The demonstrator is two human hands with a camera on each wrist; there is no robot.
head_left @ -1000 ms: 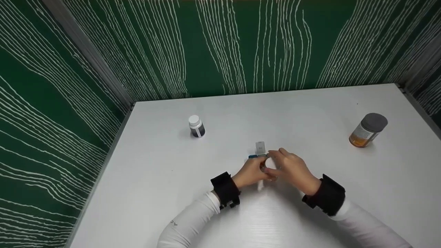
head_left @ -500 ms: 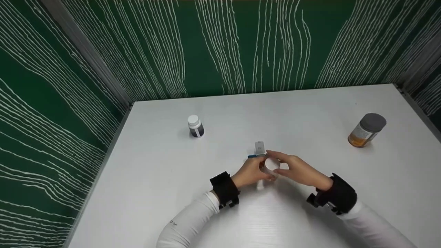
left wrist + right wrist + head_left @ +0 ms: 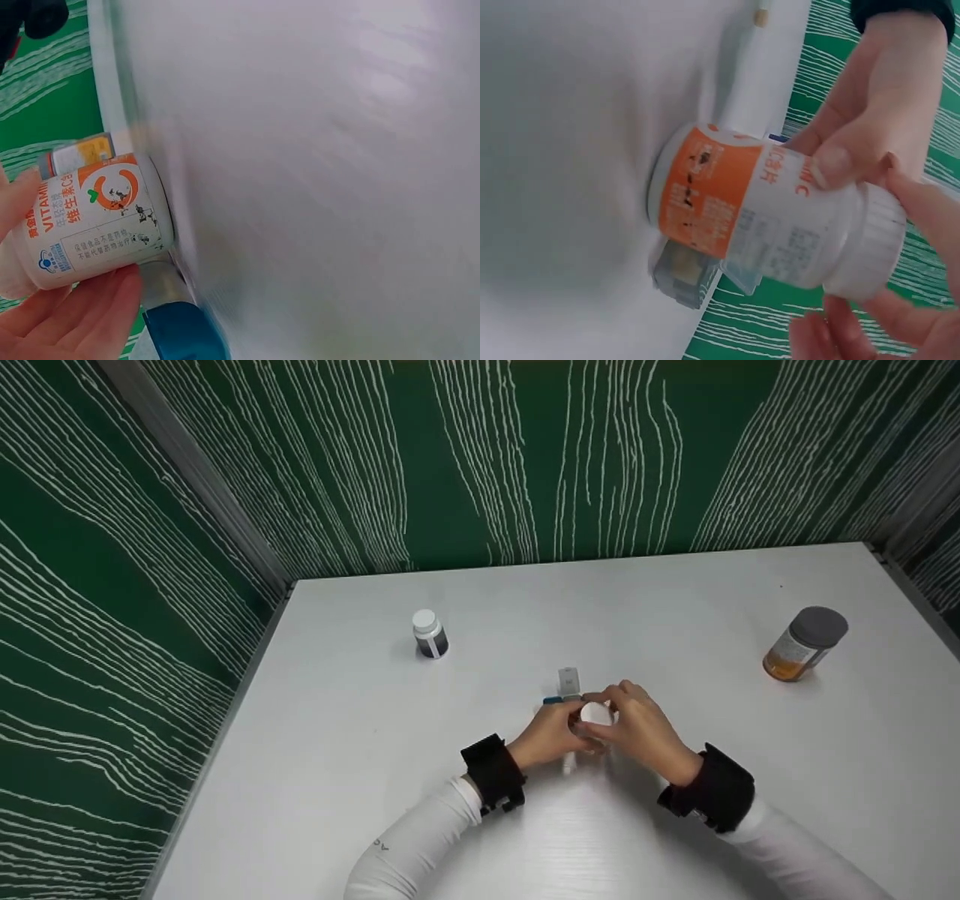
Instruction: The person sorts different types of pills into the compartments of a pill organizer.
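A white vitamin C bottle [image 3: 105, 225] with an orange label stands upright on the table. My left hand [image 3: 551, 735] grips its body, thumb on one side and fingers on the other. My right hand [image 3: 641, 731] pinches the white cap [image 3: 597, 715], which sits on the bottle, with thumb and fingers at its edge. Just behind the hands is a small pill box with a raised clear lid [image 3: 568, 681] and a blue section [image 3: 184, 330]. A grey translucent section [image 3: 682, 274] shows beside the bottle in the right wrist view. The hands hide the rest of the box.
A small white-capped bottle [image 3: 430, 636] with a dark label stands at the back left of the white table [image 3: 300, 750]. At the back right stands a larger amber jar [image 3: 804, 643] with a grey lid. Green patterned panels [image 3: 480, 465] border the table.
The right hand drew back and turned outward half a second ago, then came in again with its fingers round the cap. The left hand and the bottle stay in place.
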